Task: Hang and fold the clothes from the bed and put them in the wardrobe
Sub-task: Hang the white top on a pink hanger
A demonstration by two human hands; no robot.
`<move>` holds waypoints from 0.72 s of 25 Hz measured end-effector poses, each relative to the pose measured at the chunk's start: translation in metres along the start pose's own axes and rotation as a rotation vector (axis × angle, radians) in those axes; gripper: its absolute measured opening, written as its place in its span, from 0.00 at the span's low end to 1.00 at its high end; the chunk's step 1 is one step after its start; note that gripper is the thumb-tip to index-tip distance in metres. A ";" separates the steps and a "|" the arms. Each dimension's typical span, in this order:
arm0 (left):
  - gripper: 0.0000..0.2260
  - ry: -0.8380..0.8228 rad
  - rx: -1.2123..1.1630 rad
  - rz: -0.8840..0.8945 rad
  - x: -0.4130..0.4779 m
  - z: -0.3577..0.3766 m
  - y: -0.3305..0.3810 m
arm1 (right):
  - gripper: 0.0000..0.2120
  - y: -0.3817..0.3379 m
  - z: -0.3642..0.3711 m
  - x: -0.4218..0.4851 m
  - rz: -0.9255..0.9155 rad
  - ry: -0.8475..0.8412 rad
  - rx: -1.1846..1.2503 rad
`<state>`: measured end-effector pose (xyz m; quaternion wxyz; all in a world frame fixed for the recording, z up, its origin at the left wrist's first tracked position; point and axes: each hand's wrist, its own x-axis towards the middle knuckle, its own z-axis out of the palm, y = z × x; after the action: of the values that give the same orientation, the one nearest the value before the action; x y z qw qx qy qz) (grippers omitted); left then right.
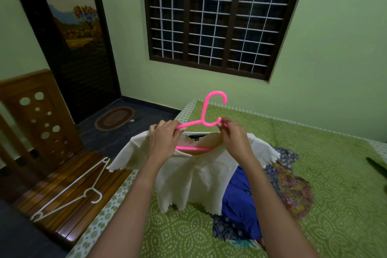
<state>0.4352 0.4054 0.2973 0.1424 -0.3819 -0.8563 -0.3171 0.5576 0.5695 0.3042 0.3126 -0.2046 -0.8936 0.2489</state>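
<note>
Head view: left hand [165, 138] and right hand [234, 139] pinch the arms of the pink hanger [194, 148], white top [196, 178] draped on it above the left edge of the bed [335, 174]. The knit seems light and limp, so it is best carried by the hanger.

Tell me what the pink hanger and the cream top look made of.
Pink hanger: looks like glossy moulded plastic, smooth and evenly coloured. Cream top: seems a matte ribbed knit, with fine ribs and wavy hems; fibre cannot be told.
</note>
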 end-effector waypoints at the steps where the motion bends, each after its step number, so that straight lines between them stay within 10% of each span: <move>1: 0.13 0.002 -0.006 -0.005 -0.005 -0.003 0.003 | 0.14 0.000 -0.002 -0.003 -0.005 0.007 -0.002; 18: 0.10 0.028 -0.160 -0.047 -0.147 -0.056 0.044 | 0.16 -0.046 -0.051 -0.147 -0.022 0.088 0.072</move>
<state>0.5658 0.3084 0.2875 0.1158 -0.3674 -0.8349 -0.3931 0.6875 0.4720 0.2979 0.3616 -0.1943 -0.8715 0.2683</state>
